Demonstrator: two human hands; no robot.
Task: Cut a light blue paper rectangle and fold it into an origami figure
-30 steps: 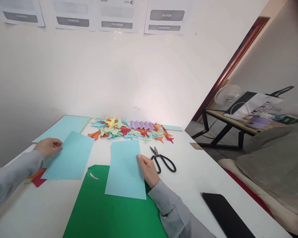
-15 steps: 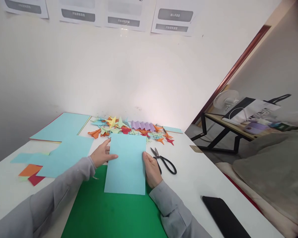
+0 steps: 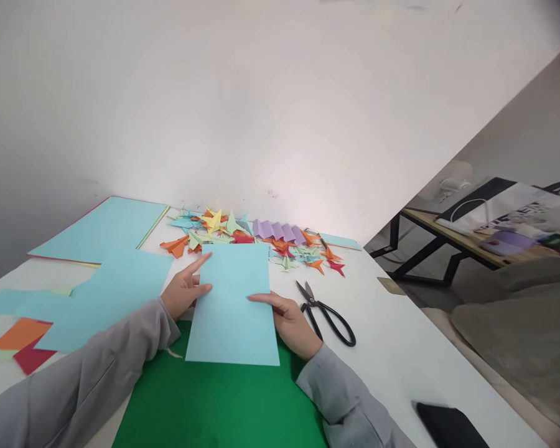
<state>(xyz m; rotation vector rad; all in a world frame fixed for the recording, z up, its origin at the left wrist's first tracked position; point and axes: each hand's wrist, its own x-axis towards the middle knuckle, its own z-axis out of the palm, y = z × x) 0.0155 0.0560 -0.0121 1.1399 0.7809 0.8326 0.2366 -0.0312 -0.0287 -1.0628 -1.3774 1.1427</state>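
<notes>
A light blue sheet of paper (image 3: 233, 330) is between my hands, over a green mat (image 3: 224, 404). My left hand (image 3: 183, 291) grips its left edge, with the thumb in front and the index finger pointing up along the edge. At the right edge, my right hand (image 3: 292, 320) has one digit stretched across the front of the sheet. Its other fingers are curled by the edge and partly hidden. Black-handled scissors (image 3: 326, 311) lie just right of my right hand, their blades slightly apart.
Folded paper shapes (image 3: 214, 222) and a purple pleated strip (image 3: 279, 232) lie along the wall. Large blue sheets (image 3: 102, 227) and coloured paper pieces (image 3: 21, 334) are at left. A black flat object (image 3: 450, 426) rests front right. A low table (image 3: 466, 239) stands beyond.
My right hand has shifted its hold, and one digit now reaches further over the sheet's front. My left index finger is raised along the edge. The camera view has moved, and the wall posters have left it.
</notes>
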